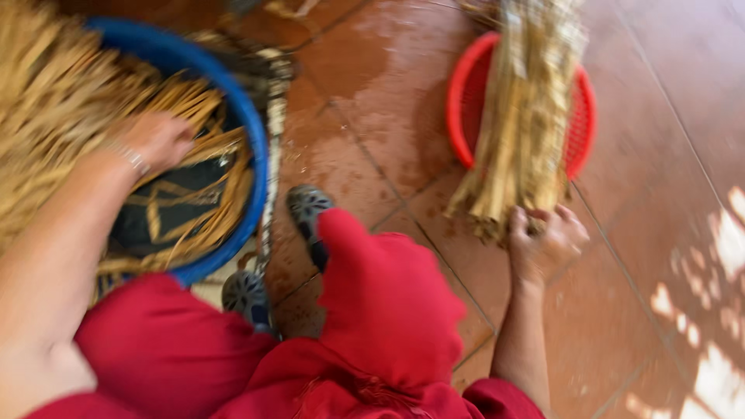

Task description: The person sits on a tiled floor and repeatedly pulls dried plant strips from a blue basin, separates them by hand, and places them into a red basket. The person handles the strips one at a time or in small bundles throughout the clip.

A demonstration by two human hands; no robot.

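Two tubs, two hands, two shoes, one tied-looking bundle, plus loose strips beyond counting.

Blue tub (256, 147) at left, round, dark inside, partly filled with pale yellow straw strips (194, 101) curling along its wall and spilling over the far rim in a thick heap. A few single strips lying across the dark bottom.

Left hand (159, 140) inside the blue tub, resting on the strips near the rim, fingers bent downward into them; blurred, so cannot tell whether anything is pinched or only touched. Thin bracelet (133, 159) at that wrist.

Red basket (466, 101) at upper right, round, with a meshed wall, standing on the floor. One bundle of straw (520, 116) lying across it, upper end past the far rim, lower end fanned out over the near rim onto the tiles.

Right hand (543, 240) at the lower end of the bundle, fingers curled closed around the straw tips, gripping them just above the floor.

Two dark shoes with pale dots: one (309, 213) between the tubs, one (247, 295) nearer the blue tub's lower edge. Red garment (388, 310) covering knees and lap in the foreground.

Red-brown tiled floor (388, 77) underneath, wet and shiny between the two tubs, with patches of sunlight at the right edge.
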